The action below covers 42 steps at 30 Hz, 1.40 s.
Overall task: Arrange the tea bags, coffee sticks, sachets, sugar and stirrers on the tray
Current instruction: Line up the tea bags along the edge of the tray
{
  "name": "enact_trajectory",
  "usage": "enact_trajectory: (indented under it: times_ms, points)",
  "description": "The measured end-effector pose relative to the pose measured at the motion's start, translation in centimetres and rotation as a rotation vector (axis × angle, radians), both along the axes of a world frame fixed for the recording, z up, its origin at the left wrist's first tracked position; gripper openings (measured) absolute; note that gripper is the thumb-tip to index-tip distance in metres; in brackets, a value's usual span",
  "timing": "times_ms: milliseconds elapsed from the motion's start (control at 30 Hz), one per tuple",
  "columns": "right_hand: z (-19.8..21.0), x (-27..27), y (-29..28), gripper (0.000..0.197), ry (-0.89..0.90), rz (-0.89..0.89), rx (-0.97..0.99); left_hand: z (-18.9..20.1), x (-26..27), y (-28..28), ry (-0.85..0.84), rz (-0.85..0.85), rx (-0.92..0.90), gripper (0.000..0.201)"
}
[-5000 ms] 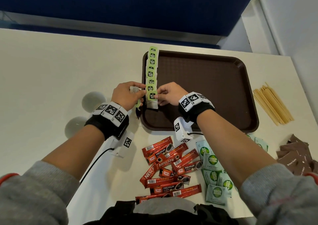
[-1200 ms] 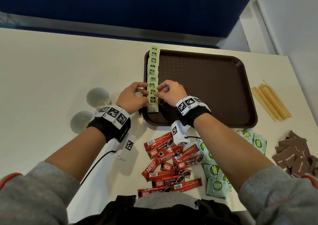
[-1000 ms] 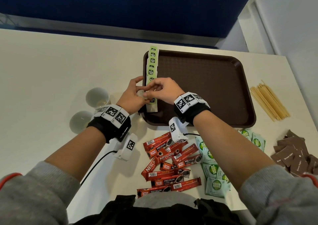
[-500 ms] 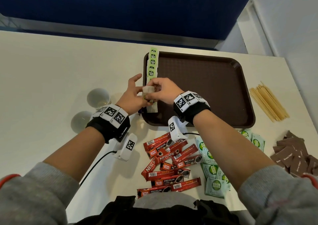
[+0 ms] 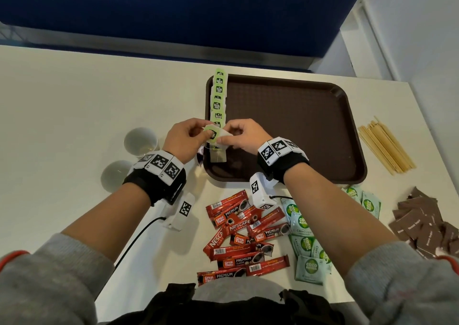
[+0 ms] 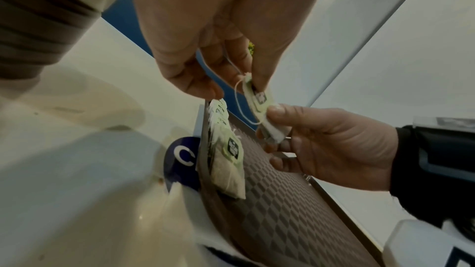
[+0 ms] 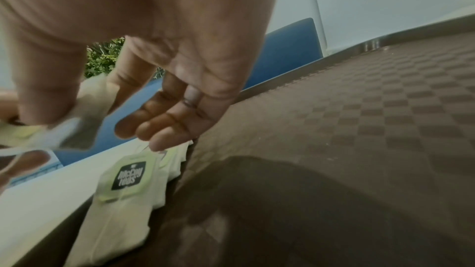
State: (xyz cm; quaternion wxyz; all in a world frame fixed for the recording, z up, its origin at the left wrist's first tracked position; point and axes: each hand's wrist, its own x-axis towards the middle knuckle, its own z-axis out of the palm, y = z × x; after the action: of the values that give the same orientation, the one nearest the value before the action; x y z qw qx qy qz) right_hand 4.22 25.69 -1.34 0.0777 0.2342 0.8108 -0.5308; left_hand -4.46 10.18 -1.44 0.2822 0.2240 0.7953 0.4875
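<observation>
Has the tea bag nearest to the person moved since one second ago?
Yes. The tea bag was lifted off the row on the tray, toward the person; both hands pinch it above the tray's left edge.

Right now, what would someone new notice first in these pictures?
Both hands, left hand and right hand, pinch one tea bag above the brown tray's left edge, where a row of tea bags lies. Nearer the person, red coffee sticks lie scattered on the table.

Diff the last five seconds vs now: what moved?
Both hands lifted one green-tagged tea bag off the row's near end: left hand pinches its tag, right hand the pouch. Brown plastic tray, red coffee sticks and wooden stirrers stayed put.
</observation>
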Motion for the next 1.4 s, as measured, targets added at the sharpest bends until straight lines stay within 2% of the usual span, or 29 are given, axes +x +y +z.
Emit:
enact_trajectory:
  times_ms: [200,300,500,600,733,1133,1267,1400]
  points:
    - [-0.4,0.4,0.0,0.015,-0.061,0.056,0.069,0.0,0.8,0.2,0.061,-0.162,-0.104,0.021]
    - [-0.7,0.6,-0.3,0.019,-0.114,0.075,0.093,-0.4,0.9,0.3,0.06,-0.124,-0.138,0.024]
    - [-1.7,1.0,-1.2,0.026,-0.193,0.06,0.012,-0.9,0.9,0.3,0.052,-0.086,-0.182,0.028]
    - [-1.7,1.0,-1.5,0.023,-0.215,0.07,0.051,-1.0,1.1,0.4,0.075,-0.075,-0.213,0.027]
    - [-1.6,0.9,-1.4,0.01,-0.199,-0.025,0.059,-0.9,1.2,0.8,0.102,-0.091,-0.241,0.028]
    - [-1.4,0.9,-1.6,0.025,-0.212,-0.143,0.043,-1.1,1.1,0.6,0.139,-0.047,-0.28,0.032]
    - [-1.4,1.0,-1.7,0.035,-0.207,-0.193,0.097,-1.2,1.2,0.6,0.115,-0.038,-0.278,0.031]
    - [-1.5,0.9,-1.9,0.034,-0.201,-0.2,0.087,-1.2,1.3,0.6,0.108,-0.031,-0.28,0.031]
